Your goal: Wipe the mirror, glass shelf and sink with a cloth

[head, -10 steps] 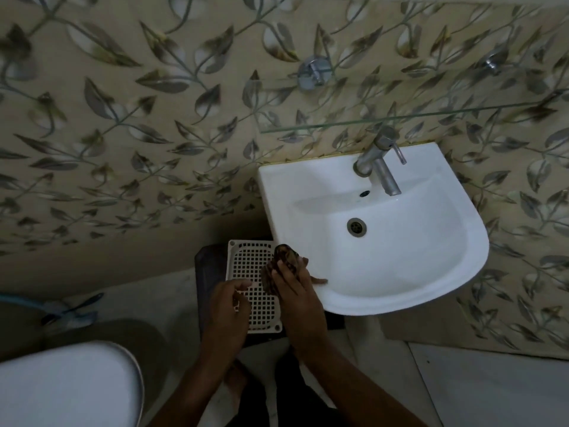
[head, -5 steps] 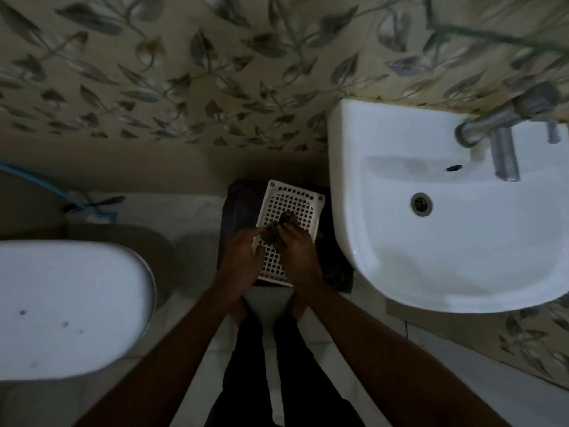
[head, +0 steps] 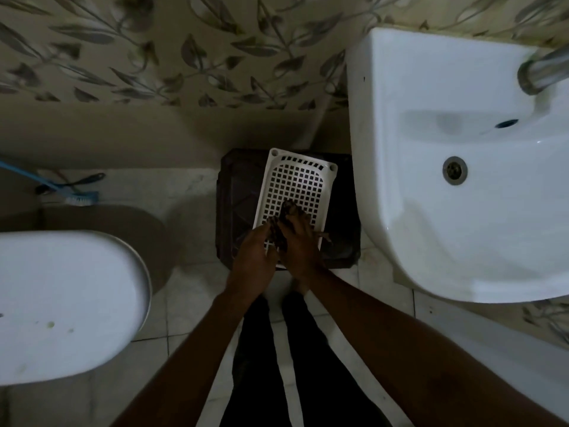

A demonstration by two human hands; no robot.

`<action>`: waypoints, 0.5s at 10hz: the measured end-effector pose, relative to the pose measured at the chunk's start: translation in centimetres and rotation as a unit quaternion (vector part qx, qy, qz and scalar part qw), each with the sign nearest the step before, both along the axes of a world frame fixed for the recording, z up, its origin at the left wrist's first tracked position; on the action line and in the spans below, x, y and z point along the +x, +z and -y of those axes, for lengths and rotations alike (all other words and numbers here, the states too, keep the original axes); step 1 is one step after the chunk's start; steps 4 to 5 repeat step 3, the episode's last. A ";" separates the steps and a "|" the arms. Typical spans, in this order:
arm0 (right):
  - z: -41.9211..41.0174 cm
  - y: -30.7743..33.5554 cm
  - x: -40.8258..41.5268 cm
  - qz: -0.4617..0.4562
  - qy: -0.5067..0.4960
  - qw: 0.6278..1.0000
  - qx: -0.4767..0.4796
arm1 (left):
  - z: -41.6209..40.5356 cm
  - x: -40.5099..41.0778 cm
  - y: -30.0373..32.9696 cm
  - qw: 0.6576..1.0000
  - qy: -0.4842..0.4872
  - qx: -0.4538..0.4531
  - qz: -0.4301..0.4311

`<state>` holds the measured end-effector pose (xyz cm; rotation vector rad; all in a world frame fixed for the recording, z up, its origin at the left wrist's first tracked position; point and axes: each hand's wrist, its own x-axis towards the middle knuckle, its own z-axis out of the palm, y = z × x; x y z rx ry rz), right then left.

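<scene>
A dark patterned cloth (head: 278,229) is held between both hands, low in the middle of the view, above a white perforated tray (head: 297,186). The left hand (head: 254,257) is curled round the near left part of the cloth, and the right hand (head: 300,241) is laid over its right part with the fingers bent round it; a bunched end of the cloth is seen just beyond the right fingertips, and a small corner sticks out to the right of that hand. The two hands are pressed close together, touching. The tray is tilted a little clockwise and is set on a dark square stool (head: 234,208), which is placed on the pale tiled floor (head: 191,291) against the far wall. To the right, the white sink (head: 431,211) is fixed to the leaf-patterned wall (head: 154,57), well above the floor; its left rim is just beside the tray in the view, apart from the hands. The round drain (head: 454,170) is seen in the basin, and only part of the metal tap (head: 542,72) is caught at the far right edge, blurred. To the near left, a white toilet lid (head: 61,303) is seen, and beyond it, by the wall, a blue brush (head: 81,198) is lying on the floor. Dark trouser legs (head: 277,365) are seen between the forearms at the near edge.
</scene>
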<state>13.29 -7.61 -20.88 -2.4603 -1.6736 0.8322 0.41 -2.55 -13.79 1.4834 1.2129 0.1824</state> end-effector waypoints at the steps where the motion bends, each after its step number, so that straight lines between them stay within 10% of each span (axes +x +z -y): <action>1: -0.1 0.1 -0.3 0.005 0.014 1.000 -0.018 | -0.3 0.1 0.4 1.000 -0.015 0.019 0.010; 5: -5.6 12.7 0.1 -0.032 -0.092 0.987 0.130 | -3.1 1.3 6.6 0.993 0.010 0.095 0.071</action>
